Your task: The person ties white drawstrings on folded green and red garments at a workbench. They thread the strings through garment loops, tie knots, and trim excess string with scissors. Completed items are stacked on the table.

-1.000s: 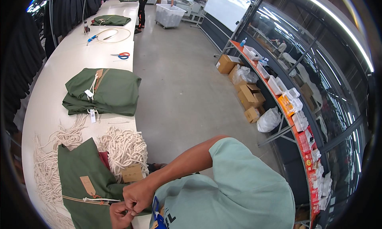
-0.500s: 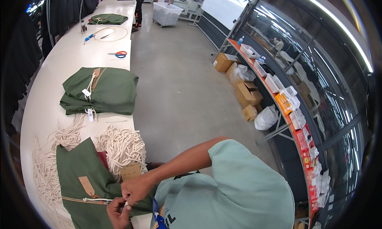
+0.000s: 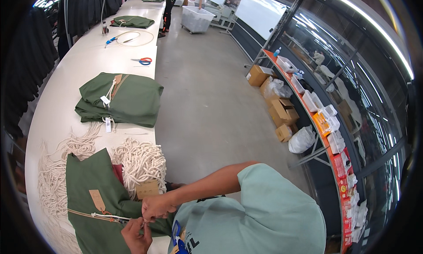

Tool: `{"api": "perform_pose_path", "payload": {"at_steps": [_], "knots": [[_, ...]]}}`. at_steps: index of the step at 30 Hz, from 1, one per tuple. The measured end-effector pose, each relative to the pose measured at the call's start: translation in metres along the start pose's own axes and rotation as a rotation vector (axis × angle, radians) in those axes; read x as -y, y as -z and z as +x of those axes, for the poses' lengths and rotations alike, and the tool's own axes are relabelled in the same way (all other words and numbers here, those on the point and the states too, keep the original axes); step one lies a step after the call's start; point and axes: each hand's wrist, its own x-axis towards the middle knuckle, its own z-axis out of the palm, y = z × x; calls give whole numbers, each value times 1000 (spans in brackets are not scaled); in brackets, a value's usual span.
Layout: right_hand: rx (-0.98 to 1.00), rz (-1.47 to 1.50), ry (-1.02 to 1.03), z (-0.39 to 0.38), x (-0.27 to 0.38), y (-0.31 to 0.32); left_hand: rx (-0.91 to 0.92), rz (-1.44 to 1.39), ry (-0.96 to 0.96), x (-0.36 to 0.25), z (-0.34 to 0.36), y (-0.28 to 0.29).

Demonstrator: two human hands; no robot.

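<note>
White table (image 3: 56, 99), green cloth (image 3: 88, 179) at its near end, two bare hands at the cloth's edge.
The cloth lies partly over loose white cords (image 3: 55, 183), with a folded green stack (image 3: 125, 102) farther along and a thick cord bundle (image 3: 142, 163) just beside it; the right hand (image 3: 156, 208) and left hand (image 3: 136, 234) meet over its lower right part, fingers drawn narrow, tips together, though what they pinch is too small to tell; a brown tag (image 3: 97, 200) lies on the cloth, and a thin white drawstring (image 3: 110, 216) runs toward the left hand.
</note>
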Motion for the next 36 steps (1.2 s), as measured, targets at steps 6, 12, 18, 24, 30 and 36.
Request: {"api": "perform_pose_path", "payload": {"at_steps": [6, 12, 18, 24, 30, 36], "knots": [[19, 93, 22, -5, -2, -28, -123, -223, -266, -1, -1, 4], [3, -227, 315, -5, 9, -8, -58, -511, 106, 25, -9, -10], [-280, -535, 512, 13, 13, -1, -155, -1097, 356, 44, -15, -16], [-234, -811, 714, 20, 21, -22, -154, -1203, 424, 42, -24, -18], [-154, -941, 771, 29, 29, -20, -113, -1104, 393, 44, -23, -21], [-139, -686, 589, 39, 31, -9, -124, -1057, 421, 46, -19, -20]]}}
